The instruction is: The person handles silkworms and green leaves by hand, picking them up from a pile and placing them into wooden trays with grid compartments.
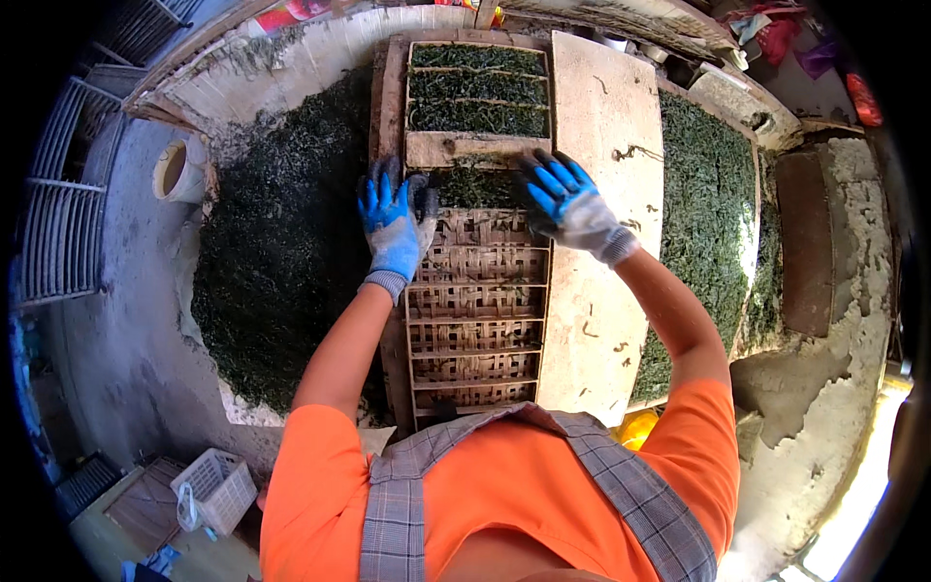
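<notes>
A long slatted wooden frame lies before me over woven strips. Dark green, shredded, seaweed-like strands fill its far compartments; a thinner layer of strands lies between my hands. Just beyond that layer, a pale wooden bar crosses the frame. Both my hands wear blue and grey gloves. My left hand rests at the frame's left edge, fingers spread and pointing away, thumb toward the strands. At the right edge, my right hand has its fingers apart, slightly blurred; its fingertips reach over the strands.
Left of the frame spreads a big dark green heap. On the right lies a pale board with scattered strands, and beyond it another green mass. A white bucket is at far left, a white plastic basket at lower left.
</notes>
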A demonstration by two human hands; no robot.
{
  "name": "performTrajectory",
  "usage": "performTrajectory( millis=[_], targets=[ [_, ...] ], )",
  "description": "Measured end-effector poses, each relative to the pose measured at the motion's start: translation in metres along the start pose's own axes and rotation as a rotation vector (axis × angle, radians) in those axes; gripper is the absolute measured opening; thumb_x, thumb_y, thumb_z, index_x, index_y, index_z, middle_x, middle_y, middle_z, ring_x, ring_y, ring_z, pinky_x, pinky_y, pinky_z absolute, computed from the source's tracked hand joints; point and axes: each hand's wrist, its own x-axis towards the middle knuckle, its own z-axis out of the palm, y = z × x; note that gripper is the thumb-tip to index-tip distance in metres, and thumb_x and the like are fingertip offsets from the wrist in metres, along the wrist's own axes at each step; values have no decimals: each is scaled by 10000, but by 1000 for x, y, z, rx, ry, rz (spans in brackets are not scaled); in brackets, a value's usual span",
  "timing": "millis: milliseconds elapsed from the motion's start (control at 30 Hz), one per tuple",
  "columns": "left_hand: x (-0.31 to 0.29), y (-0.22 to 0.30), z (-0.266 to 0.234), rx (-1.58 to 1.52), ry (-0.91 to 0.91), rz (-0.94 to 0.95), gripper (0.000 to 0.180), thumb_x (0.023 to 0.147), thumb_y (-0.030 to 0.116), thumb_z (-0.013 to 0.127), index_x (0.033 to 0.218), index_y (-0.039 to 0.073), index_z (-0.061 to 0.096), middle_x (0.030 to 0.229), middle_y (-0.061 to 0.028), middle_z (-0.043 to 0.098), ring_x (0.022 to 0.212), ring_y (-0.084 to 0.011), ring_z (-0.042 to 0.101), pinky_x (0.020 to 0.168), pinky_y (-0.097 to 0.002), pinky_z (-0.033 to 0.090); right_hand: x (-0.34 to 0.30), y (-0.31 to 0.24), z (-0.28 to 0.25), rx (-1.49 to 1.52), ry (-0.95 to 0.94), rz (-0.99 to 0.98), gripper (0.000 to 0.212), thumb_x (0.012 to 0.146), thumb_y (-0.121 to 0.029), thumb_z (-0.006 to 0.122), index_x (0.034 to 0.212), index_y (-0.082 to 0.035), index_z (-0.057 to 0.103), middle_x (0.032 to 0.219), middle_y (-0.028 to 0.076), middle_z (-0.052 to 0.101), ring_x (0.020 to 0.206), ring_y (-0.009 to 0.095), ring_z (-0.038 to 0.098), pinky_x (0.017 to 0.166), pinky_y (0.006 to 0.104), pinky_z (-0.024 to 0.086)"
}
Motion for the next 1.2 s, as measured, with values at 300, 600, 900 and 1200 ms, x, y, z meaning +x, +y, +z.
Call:
performTrajectory(
  millis=[300,600,900,1200],
  targets=[
    [1,10,3,-36,-36,611,493,874,228,552,1344,79,536,1347,-126,545,1312,-294,452,1139,-453,302,84,-34,5,111,10,305,816,700,-293,728,1437,-135,414,1489,158,386,1411,362,300,1181,483,201],
    [8,11,9,-72,-88,600,431,893,209,572,1312,106,554,1396,-86,512,1281,-268,474,1149,-423,319,69,43,-27,722,-504,930,495,817,-135,763,1283,-103,602,1040,87,708,864,158,653,777,276,538],
    [7,6,8,-60,-34,613,461,884,180,572,1341,124,539,1427,-88,476,1316,-288,434,1145,-456,302,22,-10,-6,426,-18,778,481,803,-127,600,1280,-75,566,1201,136,605,1024,299,597,939,397,472],
    [-5,1,0,63,-47,24,443,871,277,593,1293,144,580,1543,-178,269,1410,-400,248,1151,-535,212,60,-30,-11,539,451,665,498,727,-181,677,1217,-109,633,1131,176,658,1101,341,600,974,418,477]
  ],
)
